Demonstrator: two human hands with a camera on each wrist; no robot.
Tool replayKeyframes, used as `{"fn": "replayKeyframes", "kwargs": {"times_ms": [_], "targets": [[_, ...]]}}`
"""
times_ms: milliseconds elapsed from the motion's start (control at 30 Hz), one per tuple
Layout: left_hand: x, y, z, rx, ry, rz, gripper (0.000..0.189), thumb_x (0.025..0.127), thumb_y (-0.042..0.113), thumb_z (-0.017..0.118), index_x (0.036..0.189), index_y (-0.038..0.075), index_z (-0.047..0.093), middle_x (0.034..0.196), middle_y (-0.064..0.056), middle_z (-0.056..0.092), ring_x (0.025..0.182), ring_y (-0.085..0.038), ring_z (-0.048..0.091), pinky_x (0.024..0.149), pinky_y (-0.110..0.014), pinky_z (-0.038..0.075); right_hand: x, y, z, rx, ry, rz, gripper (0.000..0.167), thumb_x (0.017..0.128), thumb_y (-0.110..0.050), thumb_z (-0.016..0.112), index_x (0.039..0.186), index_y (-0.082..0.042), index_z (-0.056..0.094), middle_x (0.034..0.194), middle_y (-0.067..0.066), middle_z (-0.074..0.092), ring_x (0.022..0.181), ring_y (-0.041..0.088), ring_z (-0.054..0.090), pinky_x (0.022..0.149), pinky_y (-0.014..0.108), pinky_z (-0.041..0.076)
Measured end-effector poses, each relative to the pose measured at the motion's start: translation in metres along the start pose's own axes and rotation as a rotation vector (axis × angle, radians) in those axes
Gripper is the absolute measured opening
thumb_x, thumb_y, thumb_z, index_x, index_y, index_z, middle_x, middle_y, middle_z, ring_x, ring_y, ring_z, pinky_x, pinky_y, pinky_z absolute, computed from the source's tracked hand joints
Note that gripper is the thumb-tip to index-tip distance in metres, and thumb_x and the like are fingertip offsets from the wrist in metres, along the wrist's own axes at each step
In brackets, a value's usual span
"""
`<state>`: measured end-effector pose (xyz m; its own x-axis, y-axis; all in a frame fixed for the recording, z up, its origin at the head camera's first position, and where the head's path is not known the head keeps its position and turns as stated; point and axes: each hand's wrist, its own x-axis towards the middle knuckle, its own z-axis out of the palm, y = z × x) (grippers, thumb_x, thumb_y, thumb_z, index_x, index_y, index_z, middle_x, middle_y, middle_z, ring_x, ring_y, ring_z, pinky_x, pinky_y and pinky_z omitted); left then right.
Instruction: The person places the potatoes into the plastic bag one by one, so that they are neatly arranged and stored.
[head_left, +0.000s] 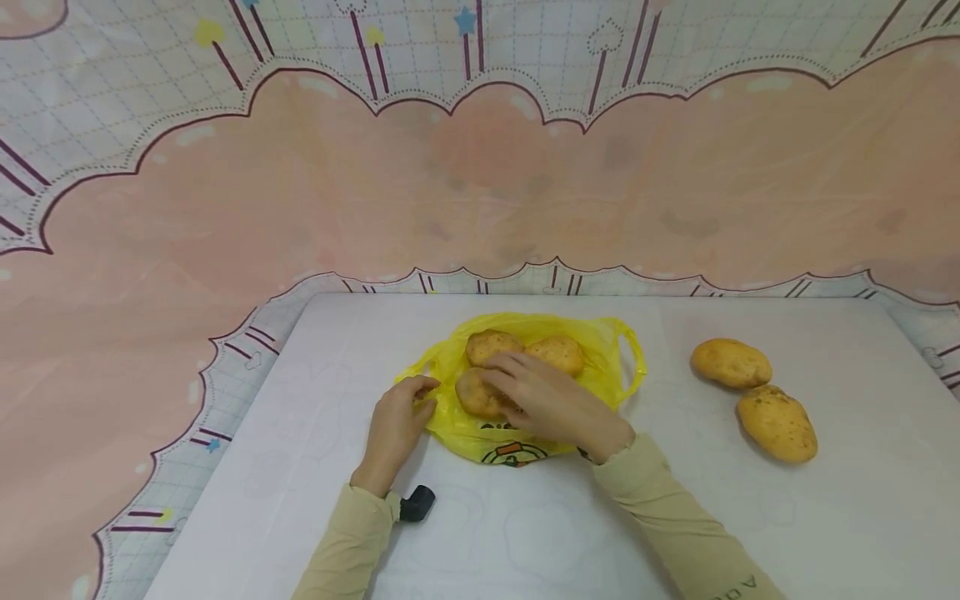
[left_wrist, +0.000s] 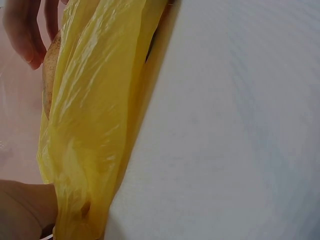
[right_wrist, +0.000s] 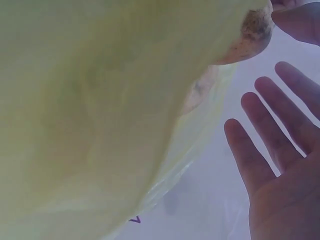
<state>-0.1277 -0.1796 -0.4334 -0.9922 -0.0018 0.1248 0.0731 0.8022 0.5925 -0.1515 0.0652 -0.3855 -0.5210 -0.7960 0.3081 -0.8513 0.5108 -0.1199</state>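
Note:
A yellow plastic bag (head_left: 602,346) lies spread on the table in the head view, its mouth facing up and a handle loop at each side. Three potatoes (head_left: 557,355) sit in it. At the bag's left edge, my left hand (head_left: 393,429) pinches the film between thumb and fingers. My right hand (head_left: 555,402) reaches over the bag from the right, with its fingers above the front potato (head_left: 474,394). Those fingers look straight and spread in the right wrist view, beside the bag's side (right_wrist: 100,130). Wrinkled yellow film (left_wrist: 95,100) fills much of the left wrist view.
Two more potatoes, one behind (head_left: 731,363) and one in front (head_left: 777,424), lie touching on the white table (head_left: 495,533) to the right of the bag. Patterned pink cloth (head_left: 360,208) hangs behind the table. A black wrist device (head_left: 417,504) sits by my left sleeve.

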Motion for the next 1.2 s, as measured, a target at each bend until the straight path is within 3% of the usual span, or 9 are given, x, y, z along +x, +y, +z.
{"fn": "replayKeyframes", "kwargs": {"times_ms": [267,533,1200], "targets": [[0.0,0.002,0.001,0.004,0.002,0.007,0.025,0.088,0.002,0.072,0.112,0.006,0.071,0.104,-0.009,0.072,0.094,-0.024,0.065,0.085,-0.042,0.054,-0.013,0.006,-0.004,-0.002,-0.02,0.055,0.046,0.086,-0.019,0.077,0.127,-0.005,0.062,0.13,0.008,0.06,0.122,0.026,0.056,0.106,0.039,0.047],[0.0,0.001,0.002,0.001,-0.002,-0.001,0.025,0.088,0.003,0.072,0.112,0.006,0.071,0.104,-0.008,0.072,0.095,-0.024,0.066,0.085,-0.042,0.054,-0.026,0.016,-0.009,-0.032,0.024,0.041,0.046,0.084,-0.017,0.079,0.125,-0.003,0.064,0.126,0.008,0.062,0.118,0.026,0.057,0.104,0.039,0.047],[0.0,0.001,0.001,0.009,0.0,-0.007,0.025,0.088,0.003,0.073,0.112,0.006,0.071,0.104,-0.009,0.072,0.094,-0.024,0.066,0.085,-0.042,0.054,-0.044,0.028,-0.023,0.032,0.03,0.142,0.046,0.083,-0.017,0.081,0.122,-0.001,0.065,0.126,0.011,0.061,0.122,0.028,0.056,0.105,0.041,0.047]]}}
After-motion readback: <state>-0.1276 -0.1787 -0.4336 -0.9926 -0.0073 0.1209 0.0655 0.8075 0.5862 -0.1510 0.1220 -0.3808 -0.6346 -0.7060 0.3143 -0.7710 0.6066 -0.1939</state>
